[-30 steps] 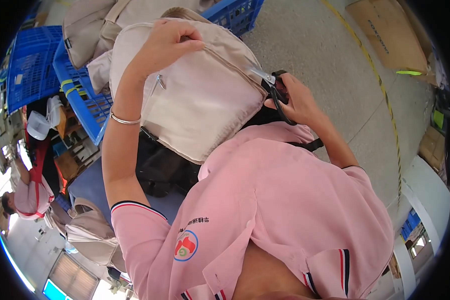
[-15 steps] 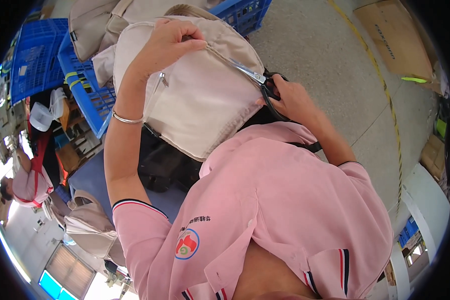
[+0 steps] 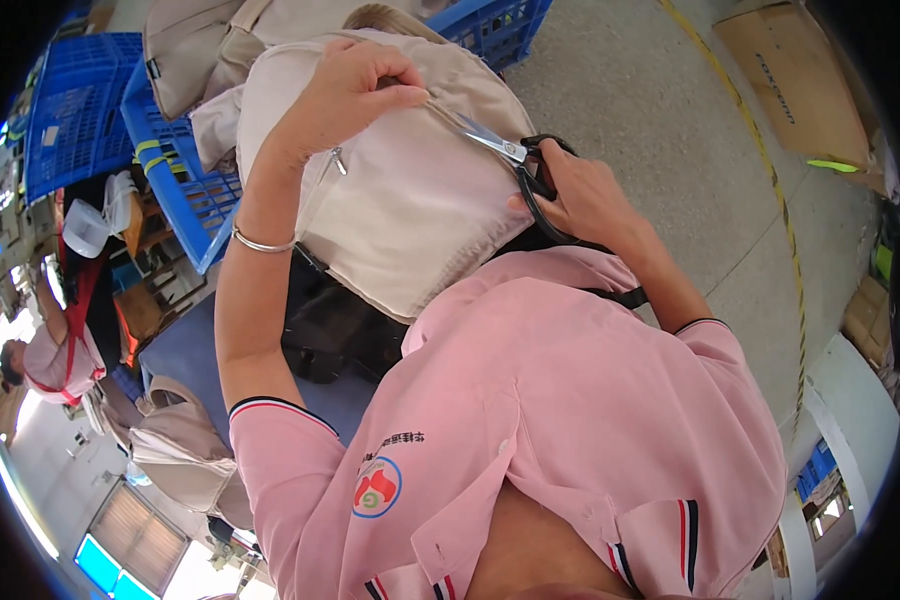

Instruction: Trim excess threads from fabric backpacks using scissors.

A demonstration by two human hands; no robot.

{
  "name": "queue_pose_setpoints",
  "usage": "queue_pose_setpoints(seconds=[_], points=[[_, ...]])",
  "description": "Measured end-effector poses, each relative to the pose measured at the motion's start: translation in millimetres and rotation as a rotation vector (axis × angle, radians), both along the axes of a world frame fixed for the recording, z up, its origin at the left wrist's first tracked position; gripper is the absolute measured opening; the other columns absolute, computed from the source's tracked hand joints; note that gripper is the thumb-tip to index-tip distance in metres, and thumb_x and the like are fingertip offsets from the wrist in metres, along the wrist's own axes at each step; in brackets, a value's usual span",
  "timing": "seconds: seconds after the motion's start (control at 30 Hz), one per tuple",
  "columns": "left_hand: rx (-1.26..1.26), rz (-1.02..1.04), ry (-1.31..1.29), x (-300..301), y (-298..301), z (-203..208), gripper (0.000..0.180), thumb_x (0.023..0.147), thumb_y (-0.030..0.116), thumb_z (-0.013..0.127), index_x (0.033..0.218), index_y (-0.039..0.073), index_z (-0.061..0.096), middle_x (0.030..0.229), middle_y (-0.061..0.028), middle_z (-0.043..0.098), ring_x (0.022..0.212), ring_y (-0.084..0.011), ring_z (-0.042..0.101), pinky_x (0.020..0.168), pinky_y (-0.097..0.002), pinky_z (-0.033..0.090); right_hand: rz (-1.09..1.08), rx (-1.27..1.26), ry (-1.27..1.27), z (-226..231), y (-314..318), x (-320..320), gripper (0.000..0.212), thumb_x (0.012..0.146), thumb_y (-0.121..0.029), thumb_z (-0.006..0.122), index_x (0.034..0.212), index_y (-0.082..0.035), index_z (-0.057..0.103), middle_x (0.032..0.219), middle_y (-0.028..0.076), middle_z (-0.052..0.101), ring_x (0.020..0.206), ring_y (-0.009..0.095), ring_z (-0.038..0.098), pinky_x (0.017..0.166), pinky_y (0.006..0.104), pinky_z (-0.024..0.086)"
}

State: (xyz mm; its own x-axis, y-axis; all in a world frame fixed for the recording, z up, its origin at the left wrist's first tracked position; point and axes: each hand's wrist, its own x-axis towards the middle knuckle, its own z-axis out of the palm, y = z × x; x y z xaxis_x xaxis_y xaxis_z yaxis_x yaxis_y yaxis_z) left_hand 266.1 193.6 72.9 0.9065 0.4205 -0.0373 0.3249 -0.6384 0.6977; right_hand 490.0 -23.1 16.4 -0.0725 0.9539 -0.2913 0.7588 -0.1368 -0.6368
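Note:
A beige backpack (image 3: 410,190) lies across my lap, with a small zipper pull (image 3: 339,161) on its left part. At its upper middle, my left hand (image 3: 362,92) pinches the fabric along a seam, thumb and fingers closed together. My right hand (image 3: 582,192) grips the black handles of a pair of scissors (image 3: 511,150). The silver blades point up and left along the seam, with their tips close to my left fingers. Whether a thread lies between the blades is too small to tell.
Blue plastic crates (image 3: 173,190) stand at the left and far side, with more beige bags (image 3: 195,55) piled by them. A cardboard box (image 3: 795,85) stands at the far right, beyond a yellow floor line (image 3: 760,150). Another person (image 3: 55,350) is at the left.
The backpack and my left hand appear slightly farther right in view. My right hand keeps the scissors at the seam, its handle position slightly altered.

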Motion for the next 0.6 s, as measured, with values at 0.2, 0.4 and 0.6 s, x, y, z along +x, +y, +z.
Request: queue_pose_setpoints(seconds=[0.2,0.4,0.6], points=[[0.055,-0.027,0.051,1,-2,6,0.010,0.089,0.017,0.069,0.084,0.009,0.066,0.075,0.0032,0.055,0.077,-0.0117,0.049,0.096,-0.0312,0.027,-0.022,0.012,0.059,-7,0,-8,0.067,0.084,-0.063,0.067,0.101,0.001,0.053,0.082,0.021,0.069,0.075,0.042,0.067,0.065,0.0477,0.052],[0.022,-0.048,0.058,1,0,5,0.012,0.091,0.018,0.067,0.084,0.009,0.066,0.075,0.0029,0.055,0.077,-0.0116,0.050,0.094,-0.0306,0.029,-0.076,0.015,0.064,-23,-8,-15,0.068,0.083,-0.062,0.067,0.102,0.001,0.052,0.083,0.022,0.069,0.075,0.043,0.068,0.061,0.0493,0.052],[0.054,-0.048,0.074,1,-4,6,0.012,0.091,0.019,0.067,0.086,0.009,0.066,0.076,0.0023,0.056,0.078,-0.0123,0.049,0.094,-0.0310,0.028,-0.064,0.115,-0.018,-17,3,-19,0.062,0.087,-0.056,0.067,0.105,0.002,0.049,0.088,0.023,0.069,0.073,0.043,0.067,0.060,0.0489,0.052]])
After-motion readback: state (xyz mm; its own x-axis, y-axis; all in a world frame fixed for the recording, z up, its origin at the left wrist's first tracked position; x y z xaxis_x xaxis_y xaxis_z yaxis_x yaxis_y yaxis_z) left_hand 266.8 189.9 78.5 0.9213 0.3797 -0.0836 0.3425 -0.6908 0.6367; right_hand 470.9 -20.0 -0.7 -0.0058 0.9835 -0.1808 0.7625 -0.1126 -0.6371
